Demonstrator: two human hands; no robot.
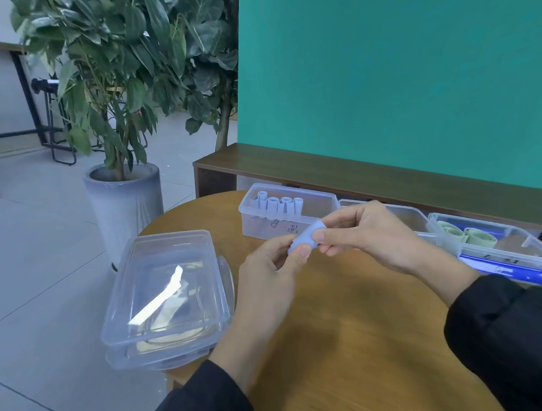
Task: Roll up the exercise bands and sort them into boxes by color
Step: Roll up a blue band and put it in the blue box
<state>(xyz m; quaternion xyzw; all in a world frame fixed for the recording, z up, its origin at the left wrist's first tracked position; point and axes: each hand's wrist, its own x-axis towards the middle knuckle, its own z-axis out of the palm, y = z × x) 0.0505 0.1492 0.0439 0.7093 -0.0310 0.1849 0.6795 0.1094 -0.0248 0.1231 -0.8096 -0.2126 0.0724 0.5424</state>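
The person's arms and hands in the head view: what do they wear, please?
Both arms wear long black sleeves, the left sleeve and the right sleeve, each ending at the wrist. The left hand and right hand are bare: no gloves, rings or watch are visible.

Between the left hand and right hand sits a roll of smooth, matt, rubbery lilac band. The table under them is wood-look with a soft satin sheen, and both sleeves are matt black cloth. Left of the left hand the lids are clear glossy plastic, as are the boxes beyond the hands; past those, the shelf looks like dark matt wood.
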